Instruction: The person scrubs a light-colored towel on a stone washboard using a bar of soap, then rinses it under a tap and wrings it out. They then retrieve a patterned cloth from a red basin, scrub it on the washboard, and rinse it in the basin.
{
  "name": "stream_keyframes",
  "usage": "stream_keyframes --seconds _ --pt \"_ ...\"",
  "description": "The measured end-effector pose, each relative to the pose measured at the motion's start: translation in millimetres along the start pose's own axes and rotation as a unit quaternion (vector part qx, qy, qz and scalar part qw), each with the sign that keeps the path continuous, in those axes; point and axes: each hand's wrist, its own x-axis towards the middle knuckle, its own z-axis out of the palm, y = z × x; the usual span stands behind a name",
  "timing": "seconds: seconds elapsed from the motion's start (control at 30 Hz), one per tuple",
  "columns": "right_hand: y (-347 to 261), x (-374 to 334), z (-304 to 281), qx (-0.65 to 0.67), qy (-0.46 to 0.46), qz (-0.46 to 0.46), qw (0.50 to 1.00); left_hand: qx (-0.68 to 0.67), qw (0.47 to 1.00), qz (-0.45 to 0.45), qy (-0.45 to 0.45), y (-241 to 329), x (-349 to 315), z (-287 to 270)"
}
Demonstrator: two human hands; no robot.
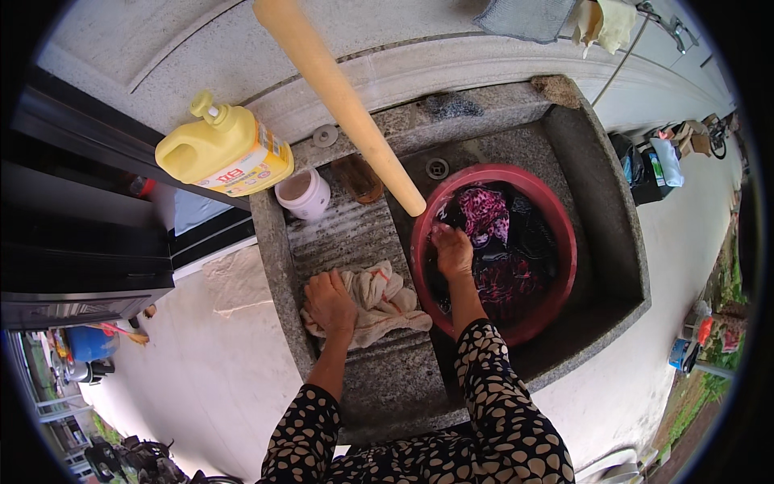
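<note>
On the ribbed slab (334, 234) at the left of a stone sink (625, 250), my left hand (330, 306) presses on a crumpled, off-white cloth with orange-red stripes (375, 294), its fingers curled on the fabric. Inside a red plastic basin (567, 242), my right hand (453, 252) is lowered near the left wall, loosely cupped, with no cloth visible in it. Dark water and clothes fill the basin, among them a pink-and-black patterned garment (485, 214) just beyond that hand. Part of the right fingers is hard to see.
A yellow pump jug (226, 153) stands at the upper left, beside a pale pink cup (304, 194) and a brown block or dish (357, 179). One thick pale wooden pole (339, 89) slants down toward the basin's rim. A round drain (436, 168) shows behind the basin.
</note>
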Motion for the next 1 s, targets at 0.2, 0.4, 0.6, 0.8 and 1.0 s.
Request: stream_keyframes --seconds 0.2,0.4,0.6,0.8,1.0 --pt "-51.0 -7.9 -19.1 0.020 -0.021 0.139 0.990 0.020 0.999 -0.036 -0.022 7.9 1.9 4.7" --pt "-34.2 -117.0 151.6 -0.209 -0.247 0.319 0.891 -0.071 0.995 0.066 -0.005 18.3 -21.4 -22.1" --pt "-66.6 -129.3 199.6 -0.578 -0.298 -0.003 0.760 -0.038 0.993 0.097 -0.047 54.0 -77.0 -65.6" --pt "-124.6 -110.4 364.9 -0.604 -0.261 -0.411 0.631 0.049 0.998 -0.036 -0.032 46.6 -57.8 -40.6" --pt "-111.8 -63.3 499.8 -0.536 -0.370 -0.586 0.482 0.027 0.989 -0.133 -0.062 38.3 -31.2 -15.9"
